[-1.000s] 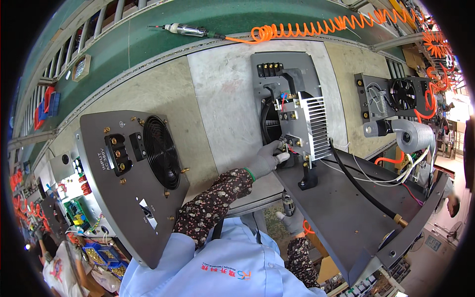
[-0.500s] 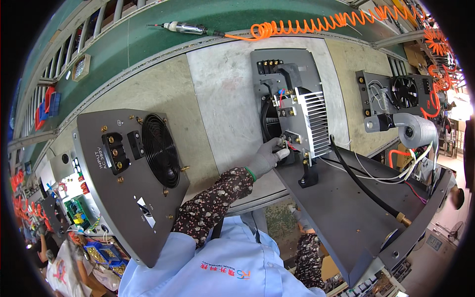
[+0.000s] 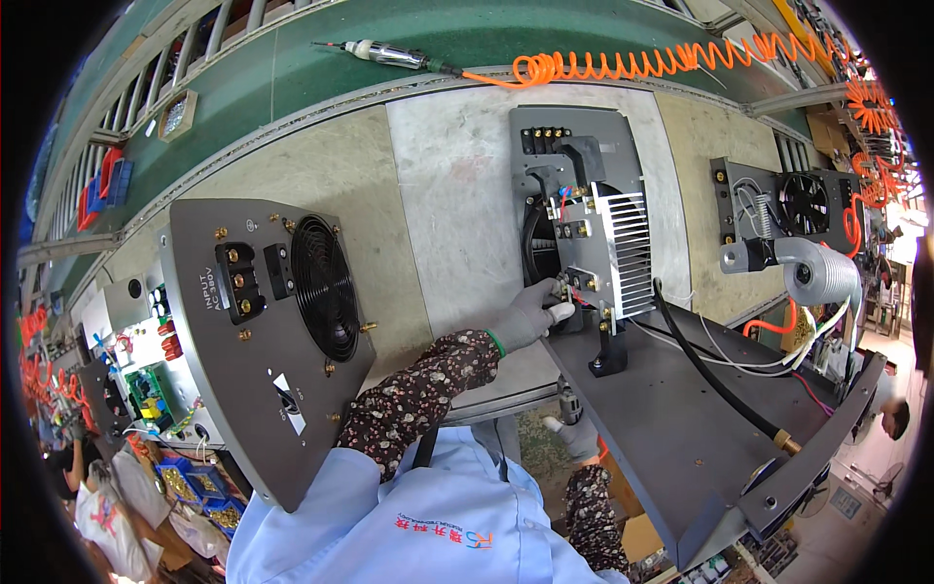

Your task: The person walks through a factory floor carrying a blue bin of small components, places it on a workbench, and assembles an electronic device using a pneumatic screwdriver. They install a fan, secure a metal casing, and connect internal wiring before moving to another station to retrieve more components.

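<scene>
So the grey-gloved left hand (image 3: 522, 321) has its fingers bunched at the lower left of the silver finned metal heat sink (image 3: 630, 253), right of centre in the frame; can't tell what they're clamped on, if anything. The grey-gloved right hand (image 3: 578, 440) is lower centre by a dark cylindrical tool (image 3: 570, 403), grip unclear. Looks like a fastening step; next move probably calls for steadying that spot and lining the tool up.

Gloved left hand (image 3: 526, 319) beside finned heatsink (image 3: 628, 251), right hand (image 3: 580, 440) below, near dark metal panel (image 3: 671, 399), coiled orange hose (image 3: 533, 71)
</scene>
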`<state>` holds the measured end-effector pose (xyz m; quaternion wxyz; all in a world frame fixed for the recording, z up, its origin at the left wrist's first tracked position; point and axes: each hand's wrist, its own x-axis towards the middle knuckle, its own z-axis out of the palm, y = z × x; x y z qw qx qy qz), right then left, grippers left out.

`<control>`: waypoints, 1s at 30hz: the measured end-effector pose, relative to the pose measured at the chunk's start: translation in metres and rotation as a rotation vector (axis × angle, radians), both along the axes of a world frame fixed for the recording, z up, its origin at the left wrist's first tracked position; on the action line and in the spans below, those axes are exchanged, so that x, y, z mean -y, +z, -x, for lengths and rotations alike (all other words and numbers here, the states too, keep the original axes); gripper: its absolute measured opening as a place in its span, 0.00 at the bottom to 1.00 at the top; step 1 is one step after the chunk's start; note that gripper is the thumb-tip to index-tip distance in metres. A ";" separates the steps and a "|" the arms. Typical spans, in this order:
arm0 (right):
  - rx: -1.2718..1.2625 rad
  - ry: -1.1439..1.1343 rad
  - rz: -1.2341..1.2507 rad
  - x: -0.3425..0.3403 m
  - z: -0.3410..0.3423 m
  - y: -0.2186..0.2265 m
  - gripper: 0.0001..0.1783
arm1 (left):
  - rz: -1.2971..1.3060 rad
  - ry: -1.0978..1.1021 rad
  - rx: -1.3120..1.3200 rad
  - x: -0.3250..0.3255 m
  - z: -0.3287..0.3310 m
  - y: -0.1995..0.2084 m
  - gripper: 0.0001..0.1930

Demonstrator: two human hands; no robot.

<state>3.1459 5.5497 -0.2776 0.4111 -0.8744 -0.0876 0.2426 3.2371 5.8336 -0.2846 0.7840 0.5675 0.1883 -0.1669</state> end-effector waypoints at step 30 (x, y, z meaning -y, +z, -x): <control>-0.110 -0.140 -0.036 -0.040 0.005 0.029 0.32 | -0.995 -0.429 0.274 0.013 0.174 -0.046 0.11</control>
